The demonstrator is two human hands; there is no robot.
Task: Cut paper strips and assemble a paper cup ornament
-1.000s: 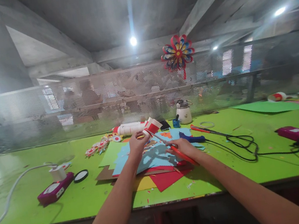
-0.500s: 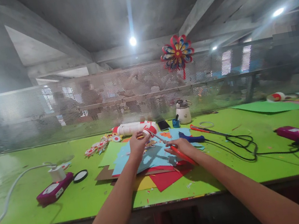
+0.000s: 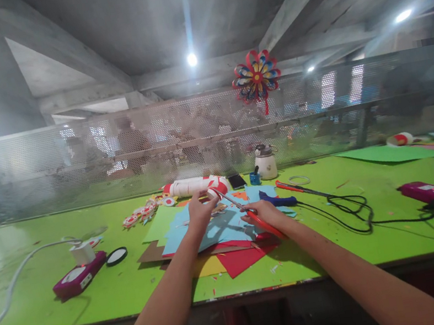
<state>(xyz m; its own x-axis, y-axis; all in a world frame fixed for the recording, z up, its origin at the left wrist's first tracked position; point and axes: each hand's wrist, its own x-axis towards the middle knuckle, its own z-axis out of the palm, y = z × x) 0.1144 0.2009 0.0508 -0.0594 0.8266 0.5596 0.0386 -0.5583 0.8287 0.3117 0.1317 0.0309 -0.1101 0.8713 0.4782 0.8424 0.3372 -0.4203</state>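
My left hand (image 3: 201, 211) is closed, pinching a small red and white paper piece (image 3: 213, 192) above the paper stack. Wrapped round the orange-red handles of a pair of scissors (image 3: 265, 225) is my right hand (image 3: 264, 213). The blades point up and left, and their tips reach the paper piece beside my left fingertips. Under both hands lie light blue paper sheets (image 3: 223, 225), with a red sheet (image 3: 243, 261) sticking out toward me. Just behind my left hand rests a white and red paper-wrapped roll (image 3: 191, 186).
A blue glue gun (image 3: 278, 199) and an orange-tipped tool (image 3: 301, 188) lie right, with black cords. Purple power strips (image 3: 80, 276) flank both sides. A jug (image 3: 266, 162), a blue jar (image 3: 255, 178) and a phone (image 3: 237, 182) stand or lie behind; paper flowers (image 3: 142, 215) lie left.
Both hands stay nearly in place, with the scissors still at the paper piece. The paper piece and left fingers have shifted very slightly.
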